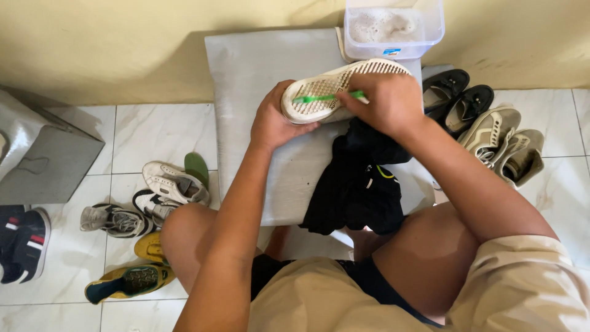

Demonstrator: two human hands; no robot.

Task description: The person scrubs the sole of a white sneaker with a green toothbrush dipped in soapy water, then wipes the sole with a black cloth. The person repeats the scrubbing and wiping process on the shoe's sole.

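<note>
Two hands work one white shoe (335, 89): the left hand (273, 123) clasps its heel, the right hand (384, 101) pinches a green toothbrush (326, 96). Hard strokes could twist the shoe loose or flick suds onto the black cloth (359, 184).

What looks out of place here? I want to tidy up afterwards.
A green insole lies loose on the floor shoes at the left, out of any shoe. A dark cloth sits crumpled on the grey board.

Person's in a loose beige short-sleeved tee, sleeve bunched at the right shoulder, with dark, maybe black or navy, shorts peeking out under the hem, both forearms bare down to the hands (270, 123), bare knees too, no watch, rings or gloves showing anywhere.
</note>
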